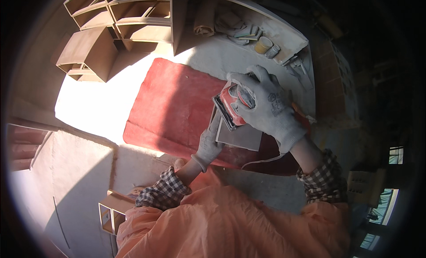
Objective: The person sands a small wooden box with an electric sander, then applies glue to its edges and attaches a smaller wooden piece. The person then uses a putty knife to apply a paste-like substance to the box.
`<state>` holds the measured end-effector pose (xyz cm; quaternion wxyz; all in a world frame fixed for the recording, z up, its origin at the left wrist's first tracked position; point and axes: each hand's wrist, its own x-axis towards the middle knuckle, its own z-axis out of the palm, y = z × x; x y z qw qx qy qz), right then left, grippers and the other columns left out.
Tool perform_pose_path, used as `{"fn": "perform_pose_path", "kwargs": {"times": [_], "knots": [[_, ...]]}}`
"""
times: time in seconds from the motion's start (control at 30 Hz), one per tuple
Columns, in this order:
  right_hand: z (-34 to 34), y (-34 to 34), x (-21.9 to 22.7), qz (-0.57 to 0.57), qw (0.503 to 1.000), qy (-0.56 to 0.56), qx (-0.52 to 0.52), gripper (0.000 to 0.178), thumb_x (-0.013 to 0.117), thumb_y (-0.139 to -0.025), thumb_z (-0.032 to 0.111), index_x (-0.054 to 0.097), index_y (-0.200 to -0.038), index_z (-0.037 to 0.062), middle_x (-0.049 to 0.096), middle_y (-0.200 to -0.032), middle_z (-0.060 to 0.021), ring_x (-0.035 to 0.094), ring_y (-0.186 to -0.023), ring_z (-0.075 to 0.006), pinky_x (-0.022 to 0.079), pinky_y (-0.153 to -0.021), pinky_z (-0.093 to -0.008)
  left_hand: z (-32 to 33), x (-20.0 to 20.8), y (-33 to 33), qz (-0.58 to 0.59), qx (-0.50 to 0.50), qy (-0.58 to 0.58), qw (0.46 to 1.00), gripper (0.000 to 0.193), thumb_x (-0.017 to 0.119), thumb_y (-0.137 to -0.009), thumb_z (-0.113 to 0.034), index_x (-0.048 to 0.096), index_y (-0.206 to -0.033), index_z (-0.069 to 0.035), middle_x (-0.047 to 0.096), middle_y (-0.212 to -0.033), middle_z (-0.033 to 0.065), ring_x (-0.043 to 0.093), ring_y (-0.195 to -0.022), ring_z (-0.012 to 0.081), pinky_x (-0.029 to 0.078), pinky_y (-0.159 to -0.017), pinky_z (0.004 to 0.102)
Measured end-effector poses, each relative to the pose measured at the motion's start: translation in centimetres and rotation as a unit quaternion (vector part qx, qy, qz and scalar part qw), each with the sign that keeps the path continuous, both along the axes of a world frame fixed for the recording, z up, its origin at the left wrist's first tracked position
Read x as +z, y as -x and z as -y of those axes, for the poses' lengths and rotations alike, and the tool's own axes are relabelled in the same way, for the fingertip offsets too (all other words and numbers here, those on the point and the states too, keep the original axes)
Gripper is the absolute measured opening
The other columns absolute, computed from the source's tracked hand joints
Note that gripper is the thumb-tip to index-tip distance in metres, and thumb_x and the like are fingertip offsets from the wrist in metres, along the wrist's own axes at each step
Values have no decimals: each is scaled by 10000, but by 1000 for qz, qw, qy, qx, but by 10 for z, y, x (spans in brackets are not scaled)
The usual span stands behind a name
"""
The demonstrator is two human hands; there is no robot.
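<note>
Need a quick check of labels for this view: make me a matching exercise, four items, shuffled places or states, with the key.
Things
1. left hand
2. right hand
3. red cloth
4. yellowish cylinder

Places and states
A. spread out, part in bright sun, part in shade
B. wrapped over the red power tool
C. toward the far right of the white tabletop
D. at the left edge of the grey panel

Pairs: 1-D, 2-B, 3-A, 4-C
</note>
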<state>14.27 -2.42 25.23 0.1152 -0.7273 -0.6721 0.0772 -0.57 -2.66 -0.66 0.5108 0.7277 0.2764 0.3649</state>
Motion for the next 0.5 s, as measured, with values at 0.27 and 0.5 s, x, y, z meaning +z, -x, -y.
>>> {"fn": "perform_pose_path", "kwargs": {"times": [0.27, 0.5], "knots": [[-33, -23, -6, 87, 994, -6, -66, 589, 737, -838, 255, 597, -1409, 213, 524, -1403, -160, 635, -1201, -332, 520, -1044, -436, -2, 22, -2, 23, 37, -11, 999, 859, 589, -852, -61, 232, -1633, -93, 595, -1271, 348, 608, -1057, 536, 509, -880, 555], [-66, -28, 1, -16, 990, -11, -139, 548, 742, -842, 270, 622, -1373, 210, 578, -1309, -157, 598, -1230, -347, 508, -1048, -443, 6, 38, -5, -37, -10, 57, 998, 854, 611, -846, -40, 252, -1621, -69, 537, -1398, 329, 635, -1091, 495, 511, -918, 547]]}}
